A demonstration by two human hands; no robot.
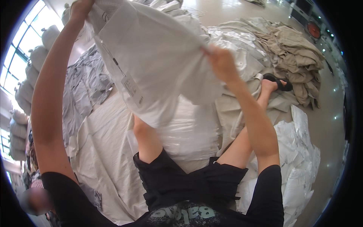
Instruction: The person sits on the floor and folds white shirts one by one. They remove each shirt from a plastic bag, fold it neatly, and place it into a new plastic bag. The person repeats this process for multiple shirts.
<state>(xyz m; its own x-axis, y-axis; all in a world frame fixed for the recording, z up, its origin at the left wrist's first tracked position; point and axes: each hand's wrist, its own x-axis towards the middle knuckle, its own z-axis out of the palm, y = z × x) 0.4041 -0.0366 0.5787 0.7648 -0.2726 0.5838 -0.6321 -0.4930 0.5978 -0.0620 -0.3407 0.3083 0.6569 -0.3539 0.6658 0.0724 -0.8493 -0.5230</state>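
head: left hand (82, 8) high, right hand (222, 62) lower, holding cloth (151, 49).

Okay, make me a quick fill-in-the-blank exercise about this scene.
The left hand appears vertically ____ than the right hand.
A rectangular ____ hangs by a string from the pale garment.
The sandal is coloured ____.
The tan fabric pile lies in the picture's upper ____ part.
Missing words: higher; tag; black; right.

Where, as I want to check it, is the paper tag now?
In the head view, left of centre, the paper tag hangs against the white cloth held up between the left hand and right hand.
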